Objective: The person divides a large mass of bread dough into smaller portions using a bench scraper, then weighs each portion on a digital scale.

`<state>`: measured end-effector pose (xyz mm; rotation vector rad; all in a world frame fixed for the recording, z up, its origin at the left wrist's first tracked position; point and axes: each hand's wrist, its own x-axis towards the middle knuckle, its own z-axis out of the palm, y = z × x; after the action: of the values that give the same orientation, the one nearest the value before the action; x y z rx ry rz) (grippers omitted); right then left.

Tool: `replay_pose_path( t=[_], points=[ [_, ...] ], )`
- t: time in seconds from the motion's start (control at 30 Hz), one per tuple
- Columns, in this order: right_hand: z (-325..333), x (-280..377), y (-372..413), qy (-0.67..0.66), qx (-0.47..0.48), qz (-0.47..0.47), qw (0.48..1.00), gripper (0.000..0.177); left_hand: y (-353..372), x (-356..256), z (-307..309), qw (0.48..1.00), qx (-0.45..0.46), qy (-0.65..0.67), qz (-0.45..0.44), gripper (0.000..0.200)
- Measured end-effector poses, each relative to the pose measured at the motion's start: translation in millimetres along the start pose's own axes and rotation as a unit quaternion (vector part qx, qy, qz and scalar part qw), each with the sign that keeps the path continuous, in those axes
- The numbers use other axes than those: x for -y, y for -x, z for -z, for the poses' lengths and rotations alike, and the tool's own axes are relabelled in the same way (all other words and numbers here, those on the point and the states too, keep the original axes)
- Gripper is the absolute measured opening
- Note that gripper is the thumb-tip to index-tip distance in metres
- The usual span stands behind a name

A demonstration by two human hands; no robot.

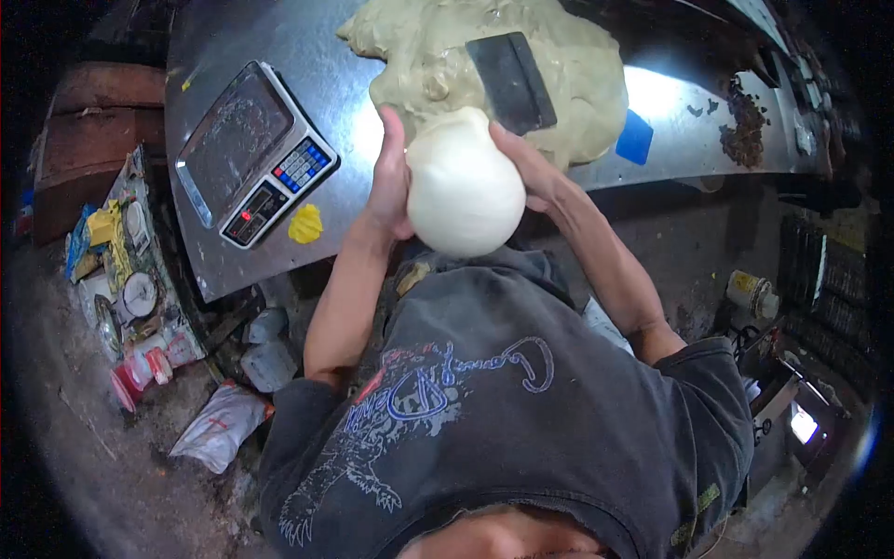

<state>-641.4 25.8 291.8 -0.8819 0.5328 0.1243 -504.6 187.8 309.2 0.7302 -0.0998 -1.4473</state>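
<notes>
A smooth, pale round ball of dough (466,186) is held up between my two hands, in front of my shirt and near the table's front edge. My left hand (391,182) presses on its left side with the thumb up. On its upper right side rests my right hand (526,168), its fingers partly hidden behind the ball. Behind it a large spread of beige dough (587,70) lies on the metal table (340,228), with a dark flat scraper (512,82) on top.
A digital scale (256,154) stands on the table at the left, beside a yellow scrap (305,224). A blue scraper (634,138) lies right of the dough. Brown crumbs (743,121) are farther right. A cluttered shelf (140,279) and a white sack (222,427) are at lower left.
</notes>
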Motion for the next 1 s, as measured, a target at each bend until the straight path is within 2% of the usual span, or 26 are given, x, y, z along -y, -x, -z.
replay_pose_path(
  t=[0.07,0.1,0.17,0.2,0.23,0.27,0.3,0.33,0.37,0.4,0.47,0.5,0.6,0.63,0.73,0.77,0.83,0.93,0.97,1.0],
  points=[
    [6.0,-4.6,-1.8,-0.085,-0.018,0.012,0.996,0.069,-1.7,-3.7,12.9,0.995,-0.003,0.079,0.068,0.105],
    [7.6,-3.6,3.5,-0.117,-0.029,0.017,0.993,0.068,0.2,-3.7,22.4,0.997,0.037,0.042,0.056,0.109],
    [6.8,9.8,15.5,-0.185,-0.038,-0.004,0.982,0.063,9.2,8.3,20.7,0.983,-0.090,-0.141,-0.070,0.111],
    [3.2,13.6,22.2,-0.169,-0.038,0.009,0.985,0.062,13.5,15.5,16.0,0.953,-0.152,-0.229,-0.126,0.112],
    [-1.2,16.6,27.0,-0.152,-0.039,0.022,0.987,0.060,9.9,27.7,30.1,0.890,-0.175,-0.381,-0.178,0.105],
    [-6.8,18.8,31.6,-0.134,-0.039,0.037,0.990,0.058,8.1,40.9,29.2,0.938,-0.136,-0.286,-0.137,0.102],
    [-16.5,19.2,34.7,-0.131,-0.056,0.035,0.989,0.051,5.5,53.5,24.3,0.973,-0.096,-0.188,-0.096,0.099],
    [-24.4,20.8,40.8,-0.154,-0.028,0.015,0.987,0.043,3.9,66.0,21.5,0.993,-0.056,-0.085,-0.054,0.096],
    [-28.8,22.3,47.9,-0.149,-0.025,0.013,0.988,0.040,3.1,72.0,13.7,0.997,-0.005,-0.030,-0.075,0.089],
    [-30.6,25.7,53.6,-0.143,-0.021,0.015,0.989,0.037,2.9,75.3,6.3,0.995,-0.009,-0.023,-0.099,0.090],
    [-28.5,31.5,70.3,-0.013,-0.056,0.100,0.993,0.036,13.2,85.2,-20.2,0.990,-0.021,0.001,-0.141,0.090],
    [-26.7,35.4,77.6,0.054,-0.072,0.142,0.986,0.035,17.1,80.9,-37.1,0.983,-0.007,0.006,-0.184,0.077],
    [-21.0,43.7,93.8,0.168,-0.138,0.319,0.922,0.036,29.6,70.6,-66.3,0.927,-0.042,-0.250,-0.277,0.060],
    [-13.7,46.7,92.4,0.216,-0.135,0.382,0.888,0.038,33.2,66.3,-87.1,0.869,-0.040,-0.359,-0.337,0.047],
    [25.2,48.8,90.1,0.193,0.091,0.234,0.948,0.044,32.1,65.7,-114.8,0.799,0.021,-0.457,-0.389,0.046],
    [21.4,59.0,105.3,0.188,0.151,0.159,0.957,0.048,30.8,75.8,-104.0,0.825,0.012,-0.425,-0.372,0.064],
    [24.7,56.8,118.4,0.184,0.164,0.167,0.955,0.055,15.3,84.5,-110.5,0.919,0.018,-0.185,-0.347,0.053],
    [29.2,38.9,129.7,0.201,0.172,0.267,0.927,0.079,4.9,89.2,-120.1,0.842,-0.094,-0.294,-0.442,0.045],
    [23.2,47.8,142.7,0.289,0.159,0.298,0.896,0.082,12.2,81.9,-136.1,0.702,-0.157,-0.482,-0.500,0.045],
    [17.8,52.6,151.6,0.374,0.146,0.325,0.856,0.086,13.1,80.4,-145.7,0.637,-0.184,-0.539,-0.519,0.044]
  ],
)
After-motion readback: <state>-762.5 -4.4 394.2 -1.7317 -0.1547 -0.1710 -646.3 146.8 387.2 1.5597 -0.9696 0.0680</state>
